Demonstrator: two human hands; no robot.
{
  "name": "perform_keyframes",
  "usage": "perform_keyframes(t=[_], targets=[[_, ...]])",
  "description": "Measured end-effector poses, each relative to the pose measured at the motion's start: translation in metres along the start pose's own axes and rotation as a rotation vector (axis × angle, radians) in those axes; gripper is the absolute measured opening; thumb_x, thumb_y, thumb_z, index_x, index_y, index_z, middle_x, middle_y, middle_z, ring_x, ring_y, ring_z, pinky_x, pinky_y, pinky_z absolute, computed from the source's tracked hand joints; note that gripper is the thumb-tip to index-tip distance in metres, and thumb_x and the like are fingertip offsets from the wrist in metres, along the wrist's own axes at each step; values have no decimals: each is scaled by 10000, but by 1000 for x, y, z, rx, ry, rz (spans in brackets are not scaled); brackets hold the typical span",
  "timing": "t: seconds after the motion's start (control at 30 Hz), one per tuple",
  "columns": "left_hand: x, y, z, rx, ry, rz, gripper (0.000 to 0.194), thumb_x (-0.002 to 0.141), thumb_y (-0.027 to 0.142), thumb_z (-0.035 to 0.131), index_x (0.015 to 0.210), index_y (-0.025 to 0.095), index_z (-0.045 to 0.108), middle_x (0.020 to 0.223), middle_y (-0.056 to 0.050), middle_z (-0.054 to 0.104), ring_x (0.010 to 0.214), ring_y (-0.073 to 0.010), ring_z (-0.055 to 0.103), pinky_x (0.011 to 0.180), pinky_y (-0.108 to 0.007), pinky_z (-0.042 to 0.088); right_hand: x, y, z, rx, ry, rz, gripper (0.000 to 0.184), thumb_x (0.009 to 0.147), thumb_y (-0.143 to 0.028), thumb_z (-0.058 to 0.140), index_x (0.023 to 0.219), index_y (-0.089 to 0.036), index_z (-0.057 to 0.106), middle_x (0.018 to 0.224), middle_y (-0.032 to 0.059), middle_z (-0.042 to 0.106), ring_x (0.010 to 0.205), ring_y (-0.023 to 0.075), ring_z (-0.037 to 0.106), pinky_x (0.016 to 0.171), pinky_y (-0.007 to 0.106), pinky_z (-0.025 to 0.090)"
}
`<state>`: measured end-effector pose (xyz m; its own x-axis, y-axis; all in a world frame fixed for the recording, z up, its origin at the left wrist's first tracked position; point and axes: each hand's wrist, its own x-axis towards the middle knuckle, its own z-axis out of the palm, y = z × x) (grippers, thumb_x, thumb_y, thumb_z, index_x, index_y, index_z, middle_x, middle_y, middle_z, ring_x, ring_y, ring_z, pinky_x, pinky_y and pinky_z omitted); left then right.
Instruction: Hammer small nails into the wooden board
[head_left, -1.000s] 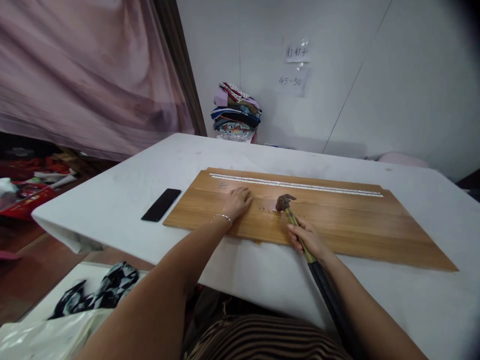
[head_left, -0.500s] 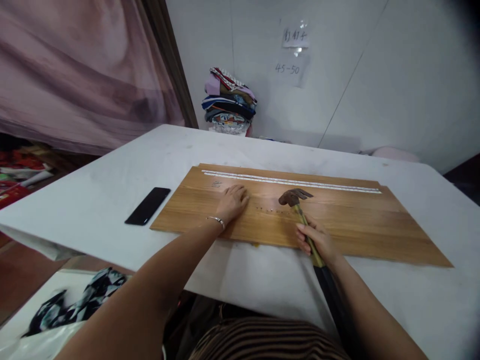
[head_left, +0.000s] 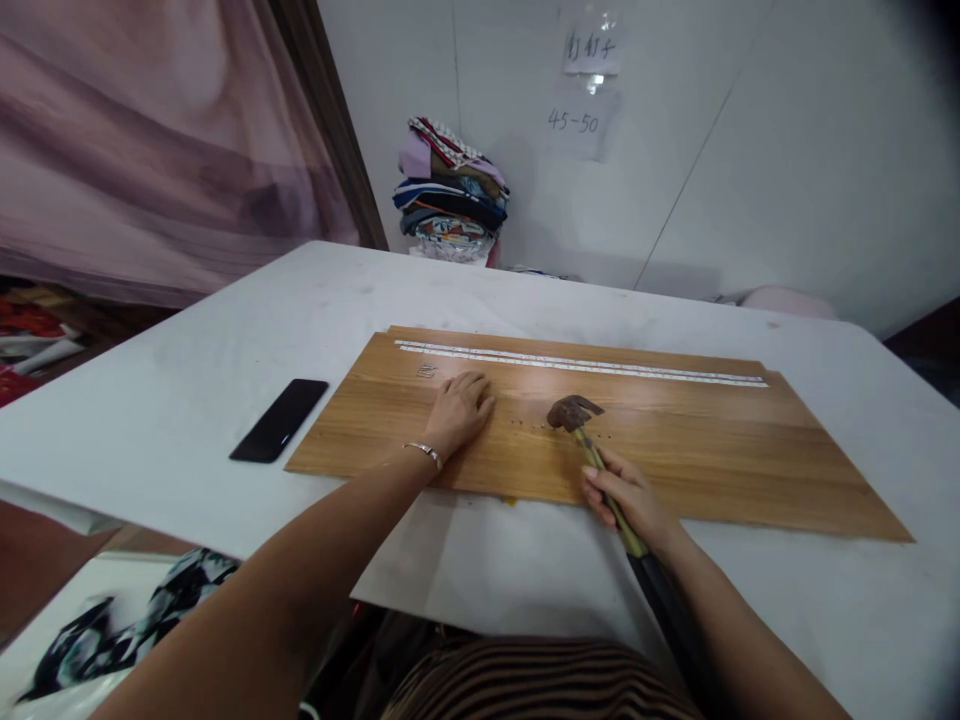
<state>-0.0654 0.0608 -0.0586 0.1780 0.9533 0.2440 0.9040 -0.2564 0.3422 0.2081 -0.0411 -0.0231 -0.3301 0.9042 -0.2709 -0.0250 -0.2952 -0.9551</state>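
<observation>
Brown on the white desk [head_left: 187, 350], the rectangular wooden board [head_left: 690, 440] is steadier under our flat-laid left hand [head_left: 461, 412] while our right hand [head_left: 630, 490], wrapped around the rusty-headed claw hammer [head_left: 631, 538], should tap squarely.

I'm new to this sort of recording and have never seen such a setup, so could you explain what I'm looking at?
There is no machine here: these are a person's own two bare hands. The view comes from one camera worn on the head, looking forward and down. A wooden board lies on a white table. The left hand rests flat on it; the right hand grips a hammer, its head above a row of small dark dots. Two marked white strips run along the board's far side. Thin metal pieces, probably nails, lie near its left end, and a black phone-like slab lies beside it.
</observation>
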Motion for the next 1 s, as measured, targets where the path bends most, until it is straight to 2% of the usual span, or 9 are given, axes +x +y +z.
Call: perform_keyframes(t=[0.2, 0.47, 0.8, 1.0], targets=[[0, 0, -1, -4, -4, -1, 318, 921, 319, 511, 1207, 241, 626, 1367, -62, 590, 1327, -222, 465, 1144, -400, 317, 3, 3, 2, -21, 3, 25, 340, 794, -489, 654, 932, -208, 522, 551, -87, 498, 320, 45, 355, 311, 175, 256], [-1, 2, -2, 1, 0, -2, 322, 919, 308, 512, 1212, 231, 620, 1373, -72, 584, 1328, -227, 467, 1142, -408, 323, 3, 2, 1, -25, 5, 4, 325, 799, -497, 647, 870, -208, 514, 556, -82, 494, 322, 44, 356, 317, 181, 260], [-2, -2, 0, 23, -1, 0, 325, 925, 316, 509, 1219, 226, 615, 1383, -75, 579, 1334, -223, 465, 1140, -405, 330, 6, 8, 0, 20, -23, 7, 312, 807, -490, 650, 907, -216, 537, 561, -83, 491, 322, 44, 345, 313, 180, 249], [-2, -1, -3, 5, -12, 8, 278, 950, 330, 474, 1150, 238, 645, 1358, -57, 594, 1309, -213, 483, 1121, -404, 349, 6, 7, 1, 19, -22, 5, 302, 809, -490, 658, 863, -221, 533, 556, -74, 490, 325, 47, 345, 312, 186, 246]])
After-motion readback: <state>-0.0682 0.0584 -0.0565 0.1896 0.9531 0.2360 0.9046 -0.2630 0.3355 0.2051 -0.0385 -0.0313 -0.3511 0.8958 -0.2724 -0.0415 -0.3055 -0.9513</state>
